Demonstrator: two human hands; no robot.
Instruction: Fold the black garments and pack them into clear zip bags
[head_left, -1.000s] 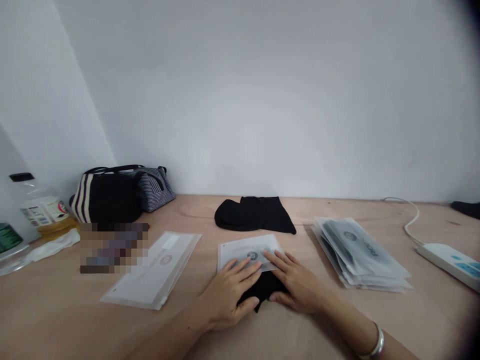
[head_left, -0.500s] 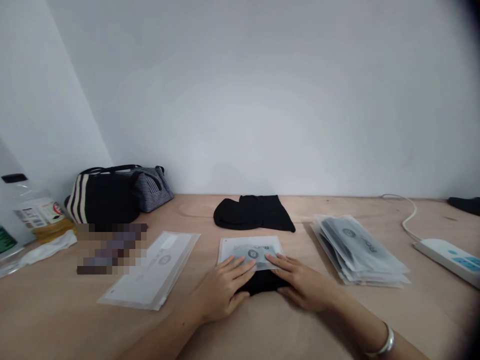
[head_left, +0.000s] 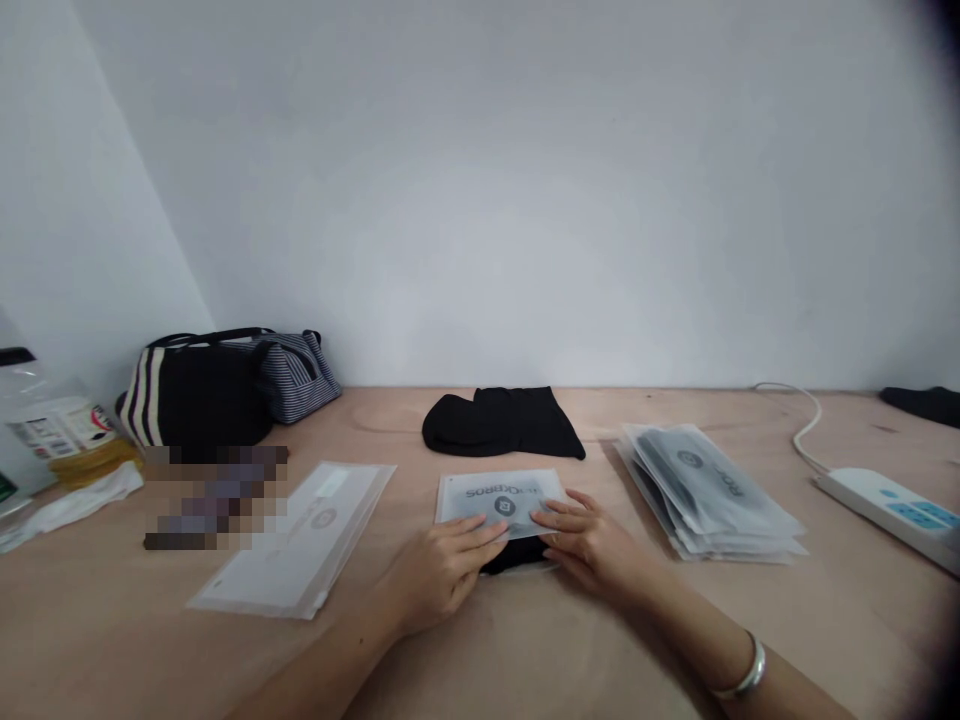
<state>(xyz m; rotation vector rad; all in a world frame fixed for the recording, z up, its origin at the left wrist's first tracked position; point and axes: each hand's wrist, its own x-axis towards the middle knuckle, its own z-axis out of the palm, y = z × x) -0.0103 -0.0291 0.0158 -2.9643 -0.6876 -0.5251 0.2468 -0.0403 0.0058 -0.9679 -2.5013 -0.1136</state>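
Observation:
In front of me a frosted plastic zip bag (head_left: 489, 490) with a dark logo and lettering lies flat on the table. Black folded fabric (head_left: 517, 553) shows through it and sticks out past its near edge. The fingers of my left hand (head_left: 444, 570) stretch over the bag's near left part; its thumb is mostly hidden. My right hand (head_left: 600, 545) rests at the right near corner, fingers extended on bag and fabric. Neither hand visibly closes round anything. Beyond the bag lies another black fabric piece (head_left: 504, 424), partly folded.
Flat frosted bags (head_left: 289, 560) lie to the left, and a stack of filled ones (head_left: 716, 500) to the right. Farther out are a white power strip (head_left: 892, 510) with its cord, a striped bag (head_left: 202, 395), a bottle (head_left: 64, 440) and a blurred-out item (head_left: 217, 500). A wall stands behind.
The black fabric sticks out less from the bag's near edge. My right hand has lifted slightly at the knuckles and uncovered more lettering. The whole view has shifted slightly.

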